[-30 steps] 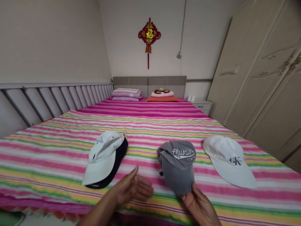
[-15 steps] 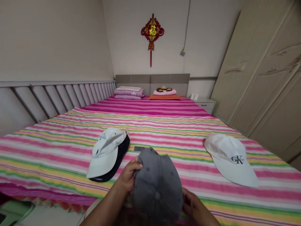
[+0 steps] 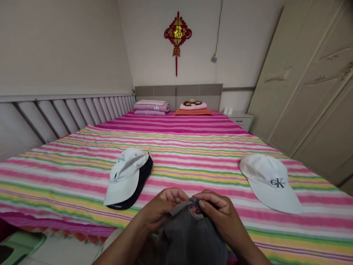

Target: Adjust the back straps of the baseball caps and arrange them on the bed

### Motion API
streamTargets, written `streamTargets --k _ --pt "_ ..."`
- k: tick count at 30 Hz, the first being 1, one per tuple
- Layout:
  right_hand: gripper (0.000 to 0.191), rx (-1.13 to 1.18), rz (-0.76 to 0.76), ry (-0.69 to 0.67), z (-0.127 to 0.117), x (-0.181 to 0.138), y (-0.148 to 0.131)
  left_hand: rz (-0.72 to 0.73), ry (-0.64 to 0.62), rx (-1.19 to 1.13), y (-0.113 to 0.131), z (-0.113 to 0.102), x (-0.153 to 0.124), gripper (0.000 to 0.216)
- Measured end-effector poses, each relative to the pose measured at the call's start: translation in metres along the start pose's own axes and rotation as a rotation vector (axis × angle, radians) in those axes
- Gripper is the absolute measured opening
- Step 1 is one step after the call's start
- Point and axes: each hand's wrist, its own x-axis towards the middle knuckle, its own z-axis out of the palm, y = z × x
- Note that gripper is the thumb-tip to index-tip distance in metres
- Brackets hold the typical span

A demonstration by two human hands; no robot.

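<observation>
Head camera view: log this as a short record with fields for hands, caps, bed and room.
left hand: pinches the strap at the back of the grey cap
right hand: pinches the same strap from the other side
grey cap: held at the near edge of the bed, back opening towards the camera
other caps: white cap stacked on a navy cap, left; CK cap alone, right
bed: striped sheet; folded bedding and pillow at the headboard
room: red ornament on the wall; wardrobe on the right
</observation>
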Motion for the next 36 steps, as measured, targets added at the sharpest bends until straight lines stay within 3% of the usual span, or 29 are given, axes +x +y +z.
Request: streamTargets --k 3,8,13,22,29,31,36 --pt "0.014 -0.156 -0.157 -0.001 0.001 -0.003 -0.004 -0.009 0.037 -0.061 -0.003 0.003 0.004 0.021" --pt "0.019 -0.455 -0.401 0.109 0.004 -0.014 -0.002 -0.158 -0.117 -0.151 -0.016 0.004 0.003 0.024" --pt "0.025 -0.53 -0.511 0.044 0.005 -0.022 -0.003 -0.094 0.047 -0.126 -0.018 0.006 -0.003 0.014" --pt "0.026 -0.743 -0.577 -0.092 0.004 -0.02 -0.005 0.016 0.105 0.31 -0.012 0.005 -0.004 0.03" --pt "0.025 -1.065 -0.667 -0.003 0.008 -0.025 0.001 0.103 0.131 0.604 -0.014 0.008 -0.003 0.027" --pt "0.022 -1.035 -0.628 0.009 0.008 -0.023 0.002 0.099 0.163 0.598 -0.017 0.01 -0.003 0.027" --pt "0.018 -0.605 -0.244 0.135 0.0 -0.018 0.002 0.167 0.195 0.589 -0.021 0.015 -0.005 0.025"
